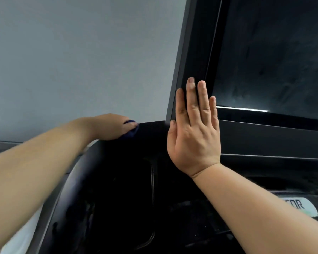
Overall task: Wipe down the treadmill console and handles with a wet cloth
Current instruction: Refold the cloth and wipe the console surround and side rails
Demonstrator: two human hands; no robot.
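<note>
The black treadmill console (128,180) fills the lower middle, with its dark screen (275,57) rising at the upper right. My left hand (112,127) reaches over the console's top left edge and presses a dark blue cloth (131,130) against it; most of the cloth is hidden under the fingers. My right hand (195,129) lies flat, fingers together and pointing up, against the screen's left frame (191,52), holding nothing.
A plain grey wall (81,57) stands behind the console on the left. A curved dark handle rail (62,195) runs down the left side. A white label with letters (297,206) sits on the console at the lower right.
</note>
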